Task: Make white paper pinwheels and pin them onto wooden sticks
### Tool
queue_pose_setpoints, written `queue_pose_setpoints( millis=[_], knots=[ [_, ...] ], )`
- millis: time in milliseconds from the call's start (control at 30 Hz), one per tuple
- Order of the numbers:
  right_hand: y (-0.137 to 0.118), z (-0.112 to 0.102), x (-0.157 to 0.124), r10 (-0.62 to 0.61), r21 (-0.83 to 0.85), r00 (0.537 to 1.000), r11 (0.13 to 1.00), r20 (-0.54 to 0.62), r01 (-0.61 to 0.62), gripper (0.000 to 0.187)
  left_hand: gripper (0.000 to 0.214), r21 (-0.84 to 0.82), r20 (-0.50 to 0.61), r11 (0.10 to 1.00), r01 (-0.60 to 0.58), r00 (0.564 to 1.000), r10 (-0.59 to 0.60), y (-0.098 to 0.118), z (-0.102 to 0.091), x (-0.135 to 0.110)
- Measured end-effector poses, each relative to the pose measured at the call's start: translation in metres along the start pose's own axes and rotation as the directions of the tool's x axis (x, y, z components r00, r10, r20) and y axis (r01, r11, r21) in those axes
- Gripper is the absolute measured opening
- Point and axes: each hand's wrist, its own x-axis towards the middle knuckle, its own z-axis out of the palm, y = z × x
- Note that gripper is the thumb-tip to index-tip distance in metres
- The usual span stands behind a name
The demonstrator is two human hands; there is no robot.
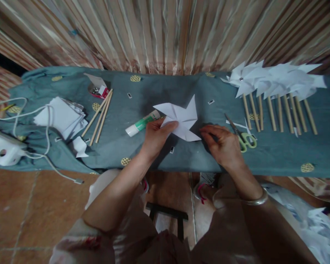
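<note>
A white paper pinwheel [181, 119] with pointed blades is held over the middle of the table. My left hand [159, 134] pinches its lower left side, thumb on top and fingers underneath. To the right, my right hand [221, 143] has its thumb and fingertips drawn together, close to the lower right blade tip but apart from it. Whatever those fingertips hold, if anything, is too small to make out. A green and white glue stick [141, 124] lies behind my left hand. Just beyond my right hand are scissors [247, 141] with light green handles, beside thin paper strips.
Finished pinwheels [280, 82] on wooden sticks overlap in a row at the right. At the left lie a stack of paper squares [62, 117], three loose wooden sticks [101, 117], a small red box [99, 91] of metal pins and a white power strip [5, 148] with cables.
</note>
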Motion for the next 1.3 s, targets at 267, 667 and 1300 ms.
queue_pose_setpoints(
  millis=[267, 667, 1300],
  knots=[
    [0.007, 0.01, 0.0, 0.031, 0.094, 0.999, 0.995, -0.009, -0.03, 0.017, 0.012, 0.018, -0.005, 1.0, 0.008, 1.0, -0.007, 0.002, -0.003, 0.0],
    [0.006, 0.011, -0.002, 0.137, 0.155, 0.99, 0.979, -0.035, -0.13, 0.018, 0.011, -0.017, 0.007, 1.0, -0.003, 1.0, 0.004, 0.001, -0.003, 0.001],
    [-0.007, 0.009, -0.013, 0.016, 0.021, 1.0, 1.0, -0.015, -0.016, 0.018, 0.009, 0.011, -0.024, 1.0, 0.005, 1.0, -0.005, 0.004, -0.002, 0.0]
  ],
)
